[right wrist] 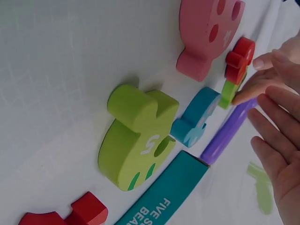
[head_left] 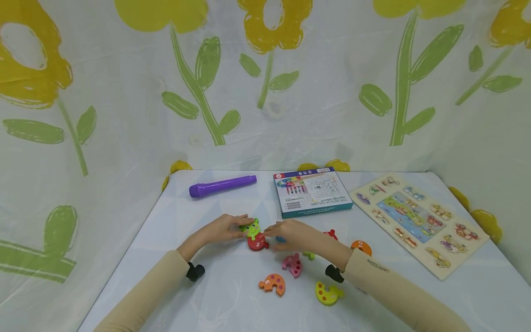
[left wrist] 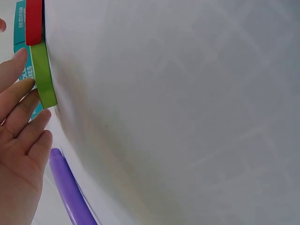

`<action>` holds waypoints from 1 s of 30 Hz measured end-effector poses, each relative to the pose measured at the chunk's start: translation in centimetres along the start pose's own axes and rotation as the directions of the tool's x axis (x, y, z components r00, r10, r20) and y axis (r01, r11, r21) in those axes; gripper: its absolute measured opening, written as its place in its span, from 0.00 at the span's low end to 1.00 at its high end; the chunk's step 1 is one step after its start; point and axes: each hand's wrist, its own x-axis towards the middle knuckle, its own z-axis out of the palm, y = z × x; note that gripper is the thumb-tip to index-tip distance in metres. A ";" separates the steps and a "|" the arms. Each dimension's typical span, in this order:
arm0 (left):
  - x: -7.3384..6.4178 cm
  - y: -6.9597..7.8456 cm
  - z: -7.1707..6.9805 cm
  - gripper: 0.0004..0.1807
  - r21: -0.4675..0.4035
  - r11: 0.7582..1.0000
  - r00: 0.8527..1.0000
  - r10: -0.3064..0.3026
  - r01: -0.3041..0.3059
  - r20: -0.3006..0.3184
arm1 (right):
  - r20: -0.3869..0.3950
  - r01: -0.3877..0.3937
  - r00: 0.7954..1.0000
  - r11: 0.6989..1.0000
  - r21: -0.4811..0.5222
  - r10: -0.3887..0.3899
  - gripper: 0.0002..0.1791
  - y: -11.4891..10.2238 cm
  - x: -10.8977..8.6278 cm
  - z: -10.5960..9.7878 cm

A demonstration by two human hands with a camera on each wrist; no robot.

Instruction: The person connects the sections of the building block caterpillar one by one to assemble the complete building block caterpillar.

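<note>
A green caterpillar-head puzzle piece with a smiling face lies joined to a red piece marked 2. My left hand pinches the green head at its left edge, thumb and fingers on either side. From the right, my right hand reaches with its fingertips close to the red piece; in the right wrist view its fingers look fairly straight. Whether they touch the red piece, I cannot tell. Under the right hand lies a blue piece, near a green piece marked 5 and a pink piece.
Nearer me lie an orange piece and a yellow piece. Another orange piece and a red one sit by the right forearm. Behind are a purple microphone-shaped toy, a flat box and a wooden puzzle board.
</note>
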 end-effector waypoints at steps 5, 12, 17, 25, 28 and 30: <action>-0.2 0.1 0.1 0.29 0.002 0.999 0.999 -0.035 0.036 -0.008 | 0.014 -0.004 1.000 1.000 0.021 0.004 0.25 -0.3 -0.8 -0.1; -0.3 0.5 0.6 0.34 -0.010 0.998 0.998 -0.066 0.066 0.001 | 0.073 -0.002 0.997 0.996 0.092 -0.005 0.26 -0.4 -2.2 0.2; -0.1 0.8 0.8 0.35 0.005 0.997 0.997 -0.076 0.076 0.005 | 0.121 0.019 0.992 0.993 0.120 -0.033 0.27 -0.7 -2.9 0.8; 0.1 0.7 0.8 0.36 0.002 0.998 0.998 -0.066 0.066 0.011 | 0.167 0.139 0.973 0.983 0.119 -0.158 0.27 -1.4 -3.2 1.6; 0.2 0.6 0.8 0.36 -0.010 0.997 0.997 -0.072 0.072 0.015 | 0.182 0.192 0.961 0.976 0.102 -0.208 0.27 -1.6 -3.1 1.9; 0.2 0.5 0.8 0.37 -0.010 0.997 0.997 -0.077 0.078 0.022 | 0.191 0.209 0.956 0.973 0.095 -0.224 0.27 -1.8 -3.0 2.0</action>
